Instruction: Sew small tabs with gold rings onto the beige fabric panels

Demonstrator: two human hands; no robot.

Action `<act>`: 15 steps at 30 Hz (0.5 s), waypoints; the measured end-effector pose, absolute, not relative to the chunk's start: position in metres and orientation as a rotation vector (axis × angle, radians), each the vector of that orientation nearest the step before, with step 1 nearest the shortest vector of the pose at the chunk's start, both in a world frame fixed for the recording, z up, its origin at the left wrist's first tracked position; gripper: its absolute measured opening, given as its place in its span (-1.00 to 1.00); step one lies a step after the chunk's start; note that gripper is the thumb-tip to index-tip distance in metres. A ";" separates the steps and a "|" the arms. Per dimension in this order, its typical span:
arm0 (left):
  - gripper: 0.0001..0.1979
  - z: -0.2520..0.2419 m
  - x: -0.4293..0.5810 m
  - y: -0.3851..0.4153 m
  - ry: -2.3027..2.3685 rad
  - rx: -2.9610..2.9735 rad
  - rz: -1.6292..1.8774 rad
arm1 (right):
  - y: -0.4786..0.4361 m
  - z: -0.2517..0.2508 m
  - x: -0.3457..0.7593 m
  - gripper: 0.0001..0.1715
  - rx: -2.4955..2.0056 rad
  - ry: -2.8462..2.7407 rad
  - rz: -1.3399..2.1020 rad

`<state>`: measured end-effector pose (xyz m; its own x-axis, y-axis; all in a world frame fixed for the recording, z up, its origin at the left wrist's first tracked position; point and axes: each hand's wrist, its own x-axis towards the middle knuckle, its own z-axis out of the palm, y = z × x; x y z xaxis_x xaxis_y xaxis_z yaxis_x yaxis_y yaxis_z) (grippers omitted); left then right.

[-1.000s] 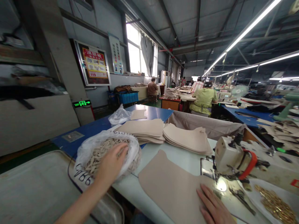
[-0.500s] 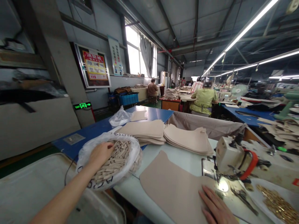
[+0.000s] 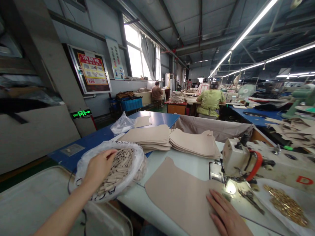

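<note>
My left hand is over a white plastic bag full of small beige strips. Its fingers are pressed together at the strips' far edge, and whatever they hold is hidden. Flat on a beige leather-like panel lies my right hand, fingers stretched out, pressing its right part. That panel rests on the pale table beside a sewing machine, whose lamp lights the needle area just beyond my right fingertips.
Two stacks of similar panels, a left stack and a right stack, lie behind. A white dish of gold metal pieces sits at right. Small scissors-like snips lie near the machine. A grey tray stands at left.
My left hand has drawn slightly up, its fingers still together at the strips. The right hand stays flat on the panel. The whole view has shifted a little as my head turned right.
</note>
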<state>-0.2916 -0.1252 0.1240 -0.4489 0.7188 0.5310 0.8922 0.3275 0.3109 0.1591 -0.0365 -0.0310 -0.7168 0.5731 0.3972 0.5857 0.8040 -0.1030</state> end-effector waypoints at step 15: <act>-0.66 0.043 -0.036 -0.078 -0.792 -2.449 -1.086 | -0.062 0.015 0.141 -0.49 -1.050 -1.349 1.626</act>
<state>-0.0357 -0.0783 0.0425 0.5509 0.3501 0.7576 0.6148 -0.7841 -0.0847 0.1410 -0.0617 0.0149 -0.3706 0.9208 -0.1216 -0.0507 -0.1508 -0.9873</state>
